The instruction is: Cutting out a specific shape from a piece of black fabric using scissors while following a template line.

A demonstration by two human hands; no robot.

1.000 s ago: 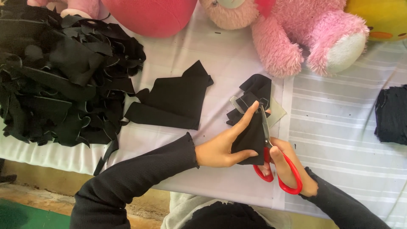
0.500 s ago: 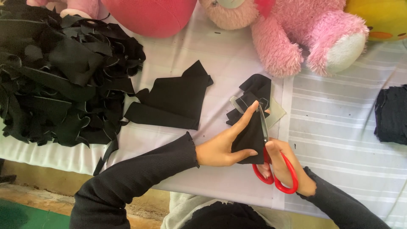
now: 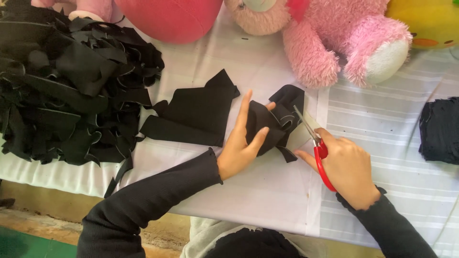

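Black cloth (image 3: 267,126) in left hand (image 3: 239,148), fingers outstretched.

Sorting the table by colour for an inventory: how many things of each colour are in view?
Black: 4 – heap of fabric scraps, flat fabric piece, held fabric piece, folded stack
Pink: 2 – plush bear, plush toy
Red: 2 – cushion, red-handled scissors
Yellow: 1 – plush
Total: 9

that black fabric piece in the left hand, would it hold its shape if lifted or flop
Probably flops: the black fabric piece folds and curls over itself in the left hand. Likely light, since fingertips alone steady it. It seems unlikely to roll.
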